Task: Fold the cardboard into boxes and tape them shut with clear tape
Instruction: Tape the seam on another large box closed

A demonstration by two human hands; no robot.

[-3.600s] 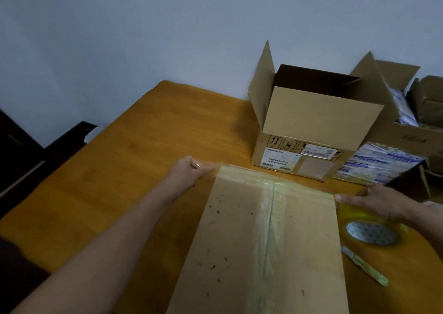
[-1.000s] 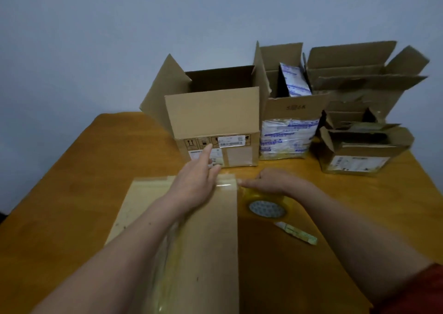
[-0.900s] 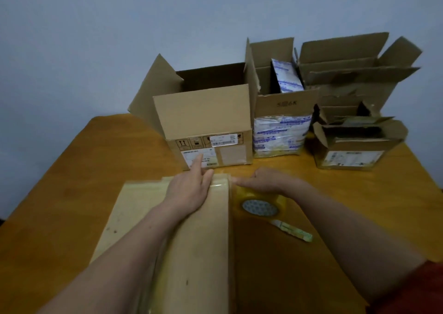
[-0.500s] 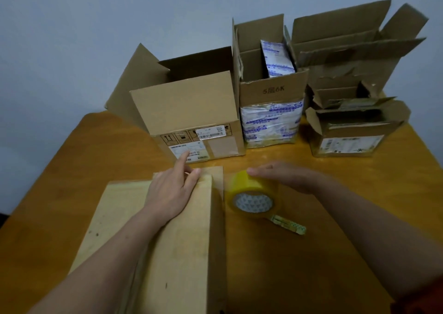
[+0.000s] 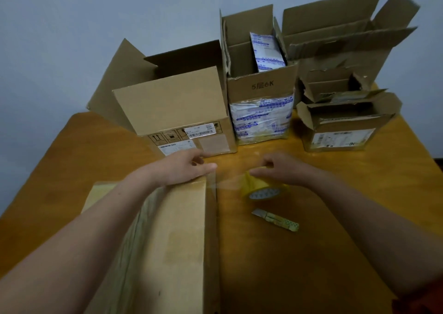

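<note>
A flat-topped cardboard box is seen at 7 o'clock in the head view, lying on the wooden surface and reaching up to the middle. A glossy band of tape is seen along the length of its top.

The left hand is laid on the far right corner of this box. Its thumb is stretched out toward 3 o'clock along the edge and its fingers are only loosely bent, so nothing is gripped by it. The right hand is placed at 3 o'clock from the left one, well apart from the box. Its fingers are curled over the top of a yellowish tape roll, which is held tilted just above or on the surface; which one cannot be told. A thin clear strip of tape is stretched from the roll to the box corner.

A small utility knife is lying at 5 o'clock from the roll, near it but not touching.

At 12 o'clock several open boxes are standing in a row by the wall: a large open box with labels, a narrow box in which printed packets are held, and at 2 o'clock a low torn box before a taller one.
</note>
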